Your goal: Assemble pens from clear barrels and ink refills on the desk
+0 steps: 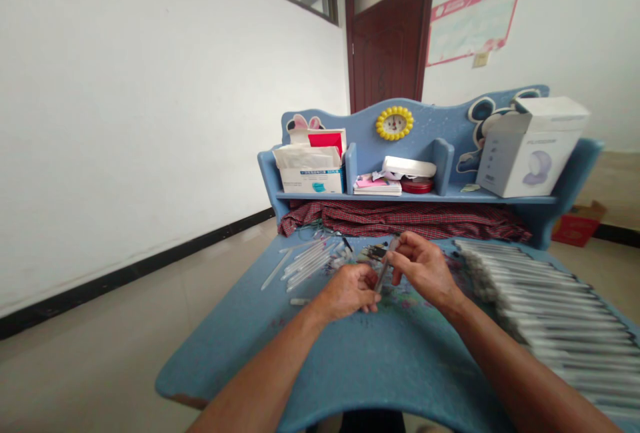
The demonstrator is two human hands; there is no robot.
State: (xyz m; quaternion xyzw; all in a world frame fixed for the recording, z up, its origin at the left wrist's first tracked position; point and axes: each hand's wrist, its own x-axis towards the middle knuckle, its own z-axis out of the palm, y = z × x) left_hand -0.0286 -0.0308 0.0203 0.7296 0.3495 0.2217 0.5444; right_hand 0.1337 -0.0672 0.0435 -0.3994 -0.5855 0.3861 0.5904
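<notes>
Over the middle of the blue desk (pixel 240 346), both hands are on one slim pen (pixel 384 276), held tilted. My left hand (pixel 350 292) pinches its lower end. My right hand (pixel 423 268) has thumb and fingers closed around its upper end. Left of the hands lies a loose pile of clear pen barrels (pixel 306 265). Small dark parts (pixel 375 252) are scattered just behind the hands, partly hidden by them. A short whitish piece (pixel 300 302) rests near my left wrist. Beside my right forearm, many pens (pixel 560 313) lie side by side in a long row, blurred.
A folded checked cloth (pixel 400 220) runs along the desk's back under a shelf. On the shelf are a mask box (pixel 313 180), papers with a red round tin (pixel 417 185), and a white carton (pixel 535 153). A yellow flower clock (pixel 395 124) is on the backboard.
</notes>
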